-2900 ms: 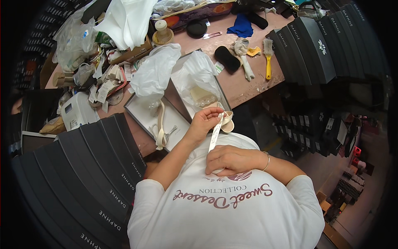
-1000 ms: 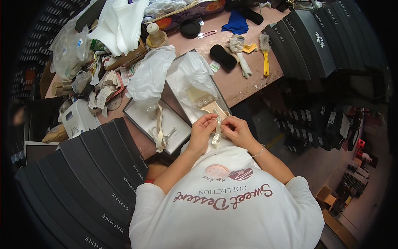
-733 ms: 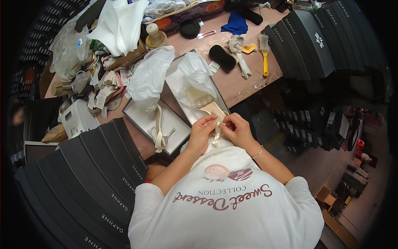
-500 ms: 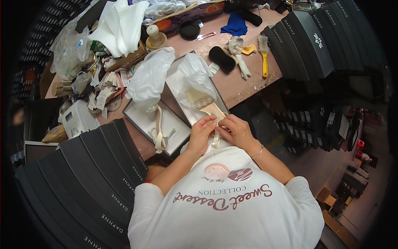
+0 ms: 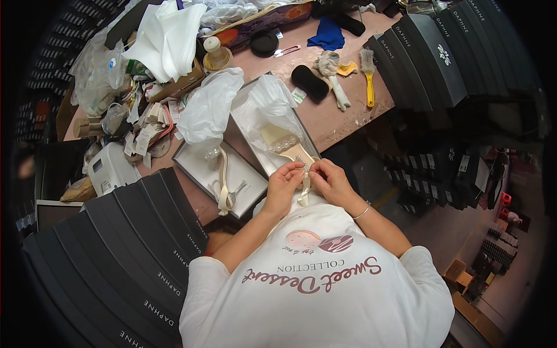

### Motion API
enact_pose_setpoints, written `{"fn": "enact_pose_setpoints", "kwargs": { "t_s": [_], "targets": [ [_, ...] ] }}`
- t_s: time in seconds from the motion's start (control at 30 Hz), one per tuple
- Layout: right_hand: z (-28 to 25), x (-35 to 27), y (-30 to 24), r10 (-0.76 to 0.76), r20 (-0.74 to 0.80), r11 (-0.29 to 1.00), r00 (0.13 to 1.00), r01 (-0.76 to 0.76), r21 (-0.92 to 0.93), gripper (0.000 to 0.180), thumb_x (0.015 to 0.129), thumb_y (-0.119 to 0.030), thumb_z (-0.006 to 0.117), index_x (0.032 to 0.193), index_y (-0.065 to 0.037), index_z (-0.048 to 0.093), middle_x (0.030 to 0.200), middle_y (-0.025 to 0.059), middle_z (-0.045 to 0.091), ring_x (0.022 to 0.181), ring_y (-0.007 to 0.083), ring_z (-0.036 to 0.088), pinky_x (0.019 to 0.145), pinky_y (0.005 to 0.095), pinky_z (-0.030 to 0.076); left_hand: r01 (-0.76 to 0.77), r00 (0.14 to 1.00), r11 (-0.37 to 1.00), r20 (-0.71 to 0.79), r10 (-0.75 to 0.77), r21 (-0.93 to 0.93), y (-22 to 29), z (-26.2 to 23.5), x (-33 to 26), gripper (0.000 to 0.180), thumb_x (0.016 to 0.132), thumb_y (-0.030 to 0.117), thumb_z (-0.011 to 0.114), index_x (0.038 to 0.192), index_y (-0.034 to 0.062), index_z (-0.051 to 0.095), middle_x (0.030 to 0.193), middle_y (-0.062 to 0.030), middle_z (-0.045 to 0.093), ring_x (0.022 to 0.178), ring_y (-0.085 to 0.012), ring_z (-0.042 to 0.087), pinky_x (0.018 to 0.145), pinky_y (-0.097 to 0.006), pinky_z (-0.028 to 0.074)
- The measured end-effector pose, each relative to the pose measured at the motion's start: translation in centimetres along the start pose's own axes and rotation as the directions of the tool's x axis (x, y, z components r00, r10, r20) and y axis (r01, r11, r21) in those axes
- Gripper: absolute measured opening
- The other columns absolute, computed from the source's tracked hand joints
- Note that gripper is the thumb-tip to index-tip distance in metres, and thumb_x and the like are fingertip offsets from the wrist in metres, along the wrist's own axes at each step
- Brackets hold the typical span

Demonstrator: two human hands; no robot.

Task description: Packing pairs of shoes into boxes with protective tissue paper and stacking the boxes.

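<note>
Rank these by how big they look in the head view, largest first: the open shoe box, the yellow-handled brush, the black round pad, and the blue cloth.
1. Open shoe box, by far the largest.
2. Blue cloth and yellow-handled brush: too alike to rank; the cloth is wider, the brush longer and thinner.
3. Black round pad, smallest, though only slightly under the cloth.

Open shoe box (image 5: pixel 246 124) at the near table edge (image 5: pixel 354 124).
Its lid (image 5: pixel 200 174) lies left, a sandal (image 5: pixel 222 185) in it; brush (image 5: pixel 368 75) behind right.
</note>
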State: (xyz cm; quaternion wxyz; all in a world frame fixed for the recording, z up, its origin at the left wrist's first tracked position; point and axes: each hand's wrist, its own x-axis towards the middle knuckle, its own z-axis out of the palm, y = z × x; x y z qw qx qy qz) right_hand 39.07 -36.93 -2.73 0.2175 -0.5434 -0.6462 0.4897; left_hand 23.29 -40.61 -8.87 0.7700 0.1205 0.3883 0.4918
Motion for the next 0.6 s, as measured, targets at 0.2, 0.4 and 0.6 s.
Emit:
{"fn": "enact_pose_setpoints", "kwargs": {
  "t_s": [0.2,0.4,0.6],
  "targets": [
    [0.9,0.1,2.1,-0.156,-0.210,0.975,0.965,0.115,-0.192,0.007,0.084,-0.003,0.058,0.086,0.000,0.052,0.081,0.0151,0.052,0.066,0.0286,0.053,0.061,0.0357,0.045,-0.011,0.998,0.999,-0.066,0.008,-0.037,-0.2,0.0,0.0,0.024,0.091,0.006,0.061,0.113,-0.0020,0.057,0.097,-0.0059,0.066,0.082,-0.0091,0.062,0.077,-0.023,0.051],
    [-4.4,-0.6,5.8,0.130,-0.345,0.988,0.930,-0.149,-0.030,0.008,0.087,-0.005,0.053,0.081,0.000,0.050,0.070,0.0071,0.050,0.057,0.0137,0.051,0.051,0.0290,0.042,0.009,0.999,1.000,-0.046,-0.009,0.004,0.7,0.5,-0.1,0.024,0.092,0.006,0.059,0.115,-0.0020,0.056,0.094,-0.0057,0.065,0.081,-0.0086,0.060,0.076,-0.022,0.050],
    [-5.9,-1.7,9.0,0.336,-0.309,0.941,0.890,-0.300,0.160,0.015,0.091,-0.013,0.054,0.080,-0.003,0.052,0.060,0.0016,0.053,0.051,0.0080,0.052,0.049,0.0241,0.044,0.078,0.997,0.997,-0.028,-0.078,0.008,0.5,-0.2,0.0,0.027,0.093,0.009,0.059,0.118,-0.0005,0.054,0.099,-0.0072,0.066,0.085,-0.0124,0.064,0.079,-0.024,0.052]
  ]
}}
